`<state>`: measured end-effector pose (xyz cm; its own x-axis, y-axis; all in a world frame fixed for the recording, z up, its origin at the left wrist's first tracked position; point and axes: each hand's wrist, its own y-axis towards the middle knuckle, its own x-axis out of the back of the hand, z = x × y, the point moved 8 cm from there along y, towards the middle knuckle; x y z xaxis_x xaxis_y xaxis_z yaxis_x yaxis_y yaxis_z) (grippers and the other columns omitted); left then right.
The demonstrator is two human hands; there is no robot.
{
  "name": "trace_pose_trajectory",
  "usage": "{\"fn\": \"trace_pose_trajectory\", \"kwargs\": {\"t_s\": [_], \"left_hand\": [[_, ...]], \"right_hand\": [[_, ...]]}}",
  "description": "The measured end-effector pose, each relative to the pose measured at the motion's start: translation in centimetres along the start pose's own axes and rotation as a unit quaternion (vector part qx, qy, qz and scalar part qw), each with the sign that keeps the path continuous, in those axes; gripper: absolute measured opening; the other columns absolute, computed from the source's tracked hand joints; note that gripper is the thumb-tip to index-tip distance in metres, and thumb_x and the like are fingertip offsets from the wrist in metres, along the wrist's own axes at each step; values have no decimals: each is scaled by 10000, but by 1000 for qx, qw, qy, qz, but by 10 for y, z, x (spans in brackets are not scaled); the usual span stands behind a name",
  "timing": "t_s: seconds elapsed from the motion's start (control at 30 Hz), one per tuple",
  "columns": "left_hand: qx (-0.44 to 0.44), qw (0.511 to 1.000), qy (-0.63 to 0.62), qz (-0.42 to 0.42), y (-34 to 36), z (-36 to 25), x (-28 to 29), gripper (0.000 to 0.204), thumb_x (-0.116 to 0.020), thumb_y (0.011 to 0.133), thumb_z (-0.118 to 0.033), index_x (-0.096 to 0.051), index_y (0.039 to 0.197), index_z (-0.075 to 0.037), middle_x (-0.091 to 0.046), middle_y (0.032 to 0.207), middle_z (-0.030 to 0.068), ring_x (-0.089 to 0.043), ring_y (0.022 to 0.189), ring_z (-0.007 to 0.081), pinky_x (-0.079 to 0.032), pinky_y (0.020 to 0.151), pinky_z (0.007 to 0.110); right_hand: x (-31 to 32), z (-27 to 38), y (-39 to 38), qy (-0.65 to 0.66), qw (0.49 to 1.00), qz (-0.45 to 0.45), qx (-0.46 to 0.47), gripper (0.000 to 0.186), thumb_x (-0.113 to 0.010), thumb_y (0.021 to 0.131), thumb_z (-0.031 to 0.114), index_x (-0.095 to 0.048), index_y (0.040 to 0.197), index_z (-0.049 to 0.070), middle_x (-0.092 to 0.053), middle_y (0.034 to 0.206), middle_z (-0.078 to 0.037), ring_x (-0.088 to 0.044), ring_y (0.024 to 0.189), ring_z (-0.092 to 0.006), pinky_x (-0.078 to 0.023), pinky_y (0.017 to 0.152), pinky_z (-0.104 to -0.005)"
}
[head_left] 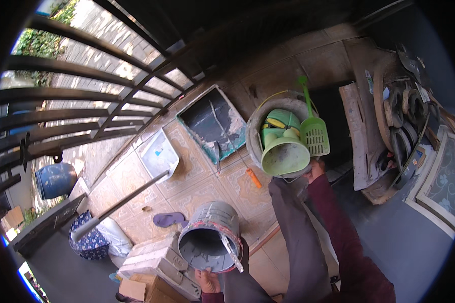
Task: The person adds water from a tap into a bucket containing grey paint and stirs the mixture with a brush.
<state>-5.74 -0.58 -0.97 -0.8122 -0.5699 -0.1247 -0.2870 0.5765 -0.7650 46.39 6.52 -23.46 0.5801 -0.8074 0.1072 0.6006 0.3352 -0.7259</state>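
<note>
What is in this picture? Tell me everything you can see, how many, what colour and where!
Gate: one, dark, upper left
Barrel: one, blue, beyond the gate
Dustpan: one, whitish, left of the tray
Tray: one, dark with green edges, upper middle
Handle: one, orange, below the tray
Tub: one, greyish, right of the tray
Bowl: one, pale green, at the tub's near side
Scoop: one, green, at the tub's right
Bucket: one, grey, lower middle
Sandal: at least one, purple, left of the bucket
Carton: at least one, brown, bottom
Rolls: several, dull, far right
Sleeves: two, maroon, bottom
Left hand: one, bare, on the bucket's rim
Right hand: one, bare, beside the bowl
</note>
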Motion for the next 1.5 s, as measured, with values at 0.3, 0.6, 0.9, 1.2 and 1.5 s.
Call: {"fn": "trace_pose_trajectory", "kwargs": {"t_s": [0.3, 0.6, 0.9, 1.2, 1.5], "left_hand": [[1, 1000, 1, -12, -34, -25, 132, 550, -554, 750, -25, -426, 1284, -50, -540, 1188, 84, -555, 1095, 231, -482, 938, 417], [-18, 989, -86, -118, -97, -50, 244, 589, -570, 751, -44, -398, 1314, -51, -531, 1215, 99, -564, 1094, 249, -510, 902, 429], [-26, 966, -159, -201, -134, -29, 319, 594, -584, 723, -43, -411, 1288, 11, -525, 1213, 127, -560, 1088, 252, -493, 922, 402], [-8, 933, -215, -289, -139, 28, 367, 608, -631, 701, -69, -433, 1270, 14, -550, 1151, 102, -563, 1044, 225, -488, 889, 358], [25, 889, -289, -356, -141, 94, 381, 574, -604, 695, -23, -460, 1251, -1, -557, 1097, 64, -566, 926, 165, -484, 761, 281]], "right_hand": [[-13, -2, -149, 25, 997, 69, -3, 404, -625, 782, 150, -529, 1166, 66, -595, 1087, -119, -638, 942, -272, -563, 610, -469], [-80, -71, -263, -103, 971, 217, -12, 461, -561, 777, 36, -493, 1233, 31, -613, 1118, -104, -643, 938, -231, -555, 742, -385], [-207, -223, -289, -301, 887, 349, 10, 496, -562, 680, -20, -521, 1174, -17, -627, 1009, -93, -606, 898, -204, -476, 814, -310], [-359, -323, -344, -391, 817, 424, 17, 524, -561, 678, 29, -479, 1196, 34, -590, 927, -77, -601, 756, -205, -535, 629, -335], [-513, -411, -419, -432, 766, 473, 47, 626, -627, 648, 83, -432, 1225, -65, -610, 987, -177, -623, 843, -272, -520, 743, -361]]}}
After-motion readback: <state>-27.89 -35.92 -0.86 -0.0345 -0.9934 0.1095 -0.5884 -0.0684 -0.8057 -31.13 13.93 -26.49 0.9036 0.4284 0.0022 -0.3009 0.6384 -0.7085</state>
